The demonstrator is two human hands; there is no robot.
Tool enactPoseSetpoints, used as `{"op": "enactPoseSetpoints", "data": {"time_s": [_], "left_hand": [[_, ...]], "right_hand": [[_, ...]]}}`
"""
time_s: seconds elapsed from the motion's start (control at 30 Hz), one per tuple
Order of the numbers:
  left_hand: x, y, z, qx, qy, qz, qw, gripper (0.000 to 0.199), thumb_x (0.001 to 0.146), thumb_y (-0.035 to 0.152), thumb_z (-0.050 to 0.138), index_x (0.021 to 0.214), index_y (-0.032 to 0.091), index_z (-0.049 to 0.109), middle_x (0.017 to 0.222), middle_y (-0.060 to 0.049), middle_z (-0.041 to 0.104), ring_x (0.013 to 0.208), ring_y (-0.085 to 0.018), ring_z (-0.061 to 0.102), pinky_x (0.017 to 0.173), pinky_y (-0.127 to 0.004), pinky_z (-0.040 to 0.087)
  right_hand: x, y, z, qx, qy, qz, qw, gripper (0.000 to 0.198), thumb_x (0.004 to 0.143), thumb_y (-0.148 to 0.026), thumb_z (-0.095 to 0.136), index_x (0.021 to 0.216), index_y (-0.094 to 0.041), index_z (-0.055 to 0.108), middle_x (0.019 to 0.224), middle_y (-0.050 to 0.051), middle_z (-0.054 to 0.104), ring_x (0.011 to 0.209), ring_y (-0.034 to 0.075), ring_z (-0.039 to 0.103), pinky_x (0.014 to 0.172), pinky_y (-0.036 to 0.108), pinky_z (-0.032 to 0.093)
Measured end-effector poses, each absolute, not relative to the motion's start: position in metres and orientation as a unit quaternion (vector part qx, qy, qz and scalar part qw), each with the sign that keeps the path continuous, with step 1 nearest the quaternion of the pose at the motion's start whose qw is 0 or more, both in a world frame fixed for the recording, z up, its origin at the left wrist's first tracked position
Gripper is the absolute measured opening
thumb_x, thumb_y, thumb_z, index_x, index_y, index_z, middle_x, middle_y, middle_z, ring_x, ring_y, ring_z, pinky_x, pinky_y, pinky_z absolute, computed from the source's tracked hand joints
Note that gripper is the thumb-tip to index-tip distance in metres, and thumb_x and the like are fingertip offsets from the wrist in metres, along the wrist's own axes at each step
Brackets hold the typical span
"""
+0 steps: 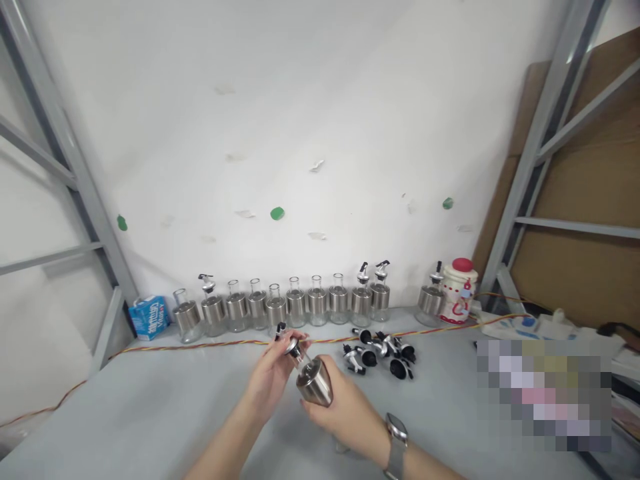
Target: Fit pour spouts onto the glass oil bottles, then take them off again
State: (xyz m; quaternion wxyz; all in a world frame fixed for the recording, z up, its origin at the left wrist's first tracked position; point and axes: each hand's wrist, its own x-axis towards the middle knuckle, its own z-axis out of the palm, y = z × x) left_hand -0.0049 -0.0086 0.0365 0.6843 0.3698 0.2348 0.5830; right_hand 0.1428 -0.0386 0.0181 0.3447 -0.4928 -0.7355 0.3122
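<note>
Tilted in front of me is a glass oil bottle (pixel 314 381) with a steel sleeve. Around its body my right hand (pixel 345 403) is closed, a watch on the wrist. The fingers of my left hand (pixel 273 373) are closed on the pour spout (pixel 293 345) at the bottle's neck; whether it is fully seated I cannot tell. Several loose pour spouts (pixel 383 350) lie in a pile to the right, black stoppers and silvery tops showing. Behind stands a row of similar bottles (pixel 317 301); some carry spouts, others have bare necks.
A blue carton (pixel 150 318) stands at the row's left end, a cream jar with a red lid (pixel 457 293) at its right. A twisted red-yellow cord (pixel 210 345) crosses the grey table (pixel 125 413). White power strips (pixel 540 327) and a blurred-out patch are at the right. Metal posts (pixel 75 160) flank the table.
</note>
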Motion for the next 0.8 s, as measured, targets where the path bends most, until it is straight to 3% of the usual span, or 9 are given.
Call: {"op": "enactPoseSetpoints", "data": {"time_s": [0.17, 0.3, 0.43, 0.67, 0.8], "left_hand": [[-0.008, -0.001, 0.029, 0.371, 0.271, 0.637, 0.619, 0.016, 0.076, 0.028, 0.057, 0.075, 0.014, 0.066, 0.085, -0.005, 0.064, 0.104, -0.02, 0.049, 0.091, -0.03, 0.032], [-0.008, -0.004, 0.032, 0.332, 0.327, 0.647, 0.604, 0.019, 0.07, 0.033, 0.063, 0.072, 0.015, 0.067, 0.08, -0.004, 0.066, 0.098, -0.019, 0.053, 0.086, -0.027, 0.035], [-0.008, -0.007, 0.036, 0.299, 0.41, 0.64, 0.577, 0.025, 0.064, 0.038, 0.067, 0.071, 0.014, 0.068, 0.082, -0.007, 0.067, 0.092, -0.018, 0.055, 0.075, -0.024, 0.038], [-0.006, -0.005, 0.029, 0.33, 0.497, 0.627, 0.501, 0.028, 0.061, 0.039, 0.068, 0.064, 0.012, 0.068, 0.069, -0.008, 0.067, 0.075, -0.018, 0.058, 0.065, -0.024, 0.038], [-0.02, 0.005, 0.034, 0.305, 0.424, 0.689, 0.502, 0.02, 0.063, 0.031, 0.069, 0.072, 0.013, 0.067, 0.067, -0.004, 0.066, 0.076, -0.014, 0.058, 0.066, -0.02, 0.039]], "right_hand": [[0.146, -0.034, 0.012, -0.521, -0.784, 0.131, 0.311, 0.039, 0.068, -0.023, 0.055, 0.105, -0.021, 0.043, 0.088, 0.003, 0.059, 0.073, 0.018, 0.055, 0.06, 0.024, 0.036], [0.149, -0.031, 0.017, -0.53, -0.807, -0.05, 0.258, 0.051, 0.066, -0.019, 0.057, 0.114, -0.022, 0.042, 0.089, 0.005, 0.057, 0.08, 0.023, 0.053, 0.068, 0.031, 0.036], [0.152, -0.032, 0.025, -0.51, -0.82, -0.129, 0.226, 0.06, 0.065, -0.016, 0.06, 0.12, -0.024, 0.039, 0.089, 0.008, 0.057, 0.081, 0.025, 0.051, 0.071, 0.035, 0.034], [0.159, -0.034, 0.031, -0.494, -0.836, -0.054, 0.234, 0.058, 0.062, -0.013, 0.059, 0.116, -0.024, 0.044, 0.087, 0.007, 0.059, 0.081, 0.025, 0.052, 0.072, 0.034, 0.034], [0.166, -0.032, 0.031, -0.48, -0.817, 0.183, 0.261, 0.037, 0.057, -0.022, 0.065, 0.093, -0.024, 0.054, 0.078, 0.0, 0.059, 0.068, 0.017, 0.053, 0.06, 0.026, 0.036]]}}
